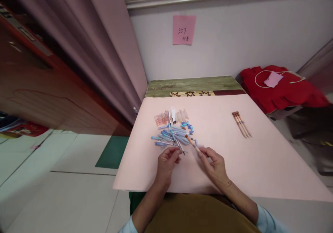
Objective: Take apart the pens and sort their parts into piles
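Note:
Between the thumb and fingers of my left hand (169, 160) is a slim white pen refill (180, 147) with a dark tip. My right hand (213, 163) pinches the lower end of a beige pen barrel (195, 147) with a brown top, tilted up to the left. Just beyond both hands lies a loose heap of blue pen barrels (166, 137). Small blue caps (191, 127) are scattered at the heap's right. Behind it are rows of pinkish patterned barrels (161, 117), white refills (173, 115) and pale barrels (182, 115).
Three brown-topped pens (241, 124) lie side by side at the right of the pink-covered table (213, 118). Beyond the table's right edge is a red cloth (283, 90) with a white cable (257, 78). A pink note (184, 30) is stuck on the wall.

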A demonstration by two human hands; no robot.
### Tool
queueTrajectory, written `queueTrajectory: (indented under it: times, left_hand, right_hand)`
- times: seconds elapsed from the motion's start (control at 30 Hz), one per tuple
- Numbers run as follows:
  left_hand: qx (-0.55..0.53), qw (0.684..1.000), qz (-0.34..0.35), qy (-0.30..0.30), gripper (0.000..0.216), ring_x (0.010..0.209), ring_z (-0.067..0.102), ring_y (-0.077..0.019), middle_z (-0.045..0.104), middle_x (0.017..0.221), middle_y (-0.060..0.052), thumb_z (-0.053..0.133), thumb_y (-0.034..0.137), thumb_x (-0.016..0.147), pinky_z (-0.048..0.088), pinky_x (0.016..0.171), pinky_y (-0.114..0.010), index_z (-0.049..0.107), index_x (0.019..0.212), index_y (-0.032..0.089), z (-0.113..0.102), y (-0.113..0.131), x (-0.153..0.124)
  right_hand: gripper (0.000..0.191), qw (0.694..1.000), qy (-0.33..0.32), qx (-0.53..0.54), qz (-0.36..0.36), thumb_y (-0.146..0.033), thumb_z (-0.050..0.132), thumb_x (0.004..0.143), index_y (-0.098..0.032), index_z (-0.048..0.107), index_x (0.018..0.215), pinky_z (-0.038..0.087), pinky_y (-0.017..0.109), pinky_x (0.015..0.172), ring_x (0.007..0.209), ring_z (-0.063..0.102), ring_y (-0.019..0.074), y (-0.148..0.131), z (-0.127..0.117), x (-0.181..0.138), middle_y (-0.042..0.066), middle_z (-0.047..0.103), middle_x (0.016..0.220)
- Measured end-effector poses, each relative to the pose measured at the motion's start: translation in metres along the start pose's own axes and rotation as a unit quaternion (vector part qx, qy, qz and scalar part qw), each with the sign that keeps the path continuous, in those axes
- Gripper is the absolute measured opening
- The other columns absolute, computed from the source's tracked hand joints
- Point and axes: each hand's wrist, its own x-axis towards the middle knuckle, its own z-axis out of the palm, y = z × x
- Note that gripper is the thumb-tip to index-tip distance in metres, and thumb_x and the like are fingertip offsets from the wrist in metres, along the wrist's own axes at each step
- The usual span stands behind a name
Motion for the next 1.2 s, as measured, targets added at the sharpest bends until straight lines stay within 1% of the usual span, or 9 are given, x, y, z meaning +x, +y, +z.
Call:
queueTrajectory:
  times: [0.07, 0.17, 0.27, 0.5, 0.73, 0.8, 0.9, 1.0, 1.2]
  left_hand:
    - [-0.07, 0.997, -0.02, 0.009, 0.038, 0.067, 0.061, -0.0123, 0.072, 0.09, -0.01, 0.076, 0.04, 0.07, 0.048, 0.063, -0.025, 0.071, 0.097, 0.014, 0.008, 0.006, -0.001]
    - [-0.116, 0.993, -0.018, 0.034, 0.035, 0.068, 0.062, -0.0125, 0.071, 0.085, -0.009, 0.079, 0.038, 0.067, 0.049, 0.064, -0.025, 0.072, 0.09, 0.013, 0.01, 0.012, -0.002]
    - [-0.098, 0.994, -0.019, 0.035, 0.027, 0.063, 0.06, -0.0101, 0.069, 0.077, -0.006, 0.079, 0.035, 0.067, 0.049, 0.063, -0.023, 0.071, 0.079, 0.012, 0.004, 0.01, -0.006]
    - [-0.06, 0.996, -0.027, 0.054, 0.028, 0.063, 0.06, -0.0111, 0.071, 0.079, -0.006, 0.079, 0.035, 0.067, 0.051, 0.061, -0.024, 0.071, 0.081, 0.013, -0.01, -0.002, -0.011]
    - [-0.039, 0.995, -0.04, 0.082, 0.029, 0.068, 0.063, -0.013, 0.073, 0.085, -0.01, 0.076, 0.038, 0.07, 0.051, 0.061, -0.023, 0.068, 0.079, 0.012, -0.014, -0.003, -0.008]
    - [-0.05, 0.994, -0.039, 0.09, 0.029, 0.066, 0.063, -0.0123, 0.073, 0.084, -0.01, 0.076, 0.038, 0.07, 0.051, 0.06, -0.022, 0.068, 0.079, 0.012, -0.016, -0.001, -0.007]
    - [-0.102, 0.988, -0.046, 0.105, 0.03, 0.065, 0.063, -0.0116, 0.073, 0.082, -0.009, 0.079, 0.036, 0.067, 0.052, 0.059, -0.021, 0.067, 0.079, 0.012, -0.022, 0.003, -0.003]
    - [-0.168, 0.98, -0.062, 0.09, 0.029, 0.066, 0.063, -0.0115, 0.072, 0.081, -0.007, 0.082, 0.032, 0.065, 0.052, 0.059, -0.02, 0.067, 0.079, 0.012, -0.03, 0.002, 0.001]
    - [-0.228, 0.972, -0.061, 0.021, 0.024, 0.072, 0.064, -0.0118, 0.069, 0.077, -0.004, 0.081, 0.027, 0.067, 0.054, 0.064, -0.021, 0.065, 0.078, 0.014, -0.037, -0.016, 0.001]
  right_hand:
    - [0.021, 1.0, -0.03, -0.002, -0.01, -0.031, 0.053, 0.092, -0.019, 0.069, 0.099, 0.046, 0.025, 0.063, 0.07, 0.058, 0.0151, -0.009, 0.003, -0.004, 0.004, 0.064, 0.08]
    - [0.022, 0.997, -0.078, -0.003, -0.015, -0.032, 0.051, 0.093, -0.019, 0.069, 0.095, 0.044, 0.025, 0.061, 0.067, 0.056, 0.0148, -0.015, 0.005, -0.012, 0.003, 0.06, 0.073]
    - [0.024, 0.993, -0.114, 0.001, 0.001, -0.032, 0.05, 0.094, -0.02, 0.07, 0.093, 0.042, 0.025, 0.061, 0.066, 0.055, 0.0147, -0.013, 0.004, -0.021, 0.002, 0.059, 0.071]
    - [0.022, 0.986, -0.164, -0.014, 0.01, -0.03, 0.051, 0.092, -0.02, 0.07, 0.091, 0.038, 0.025, 0.058, 0.062, 0.052, 0.0134, -0.01, 0.003, -0.028, 0.001, 0.056, 0.067]
    - [0.022, 0.977, -0.211, -0.041, -0.009, -0.032, 0.05, 0.092, -0.021, 0.069, 0.093, 0.04, 0.024, 0.063, 0.067, 0.057, 0.0136, -0.017, 0.003, -0.021, 0.002, 0.061, 0.072]
    - [0.023, 0.977, -0.206, -0.061, -0.006, -0.036, 0.052, 0.092, -0.021, 0.068, 0.095, 0.041, 0.024, 0.065, 0.069, 0.058, 0.0138, -0.016, 0.001, -0.018, 0.002, 0.064, 0.075]
    - [0.029, 0.981, -0.136, -0.129, 0.041, -0.044, 0.05, 0.092, -0.021, 0.067, 0.089, 0.04, 0.024, 0.062, 0.064, 0.058, 0.0135, -0.012, -0.005, -0.008, 0.001, 0.064, 0.071]
    - [0.031, 0.957, -0.101, -0.251, 0.101, -0.05, 0.052, 0.089, -0.021, 0.063, 0.083, 0.036, 0.025, 0.058, 0.06, 0.058, 0.0147, -0.007, -0.009, 0.005, 0.0, 0.064, 0.066]
    - [0.028, 0.882, -0.159, -0.417, 0.155, -0.048, 0.052, 0.087, -0.022, 0.062, 0.084, 0.028, 0.026, 0.054, 0.063, 0.063, 0.0189, -0.005, -0.006, 0.02, 0.003, 0.069, 0.07]
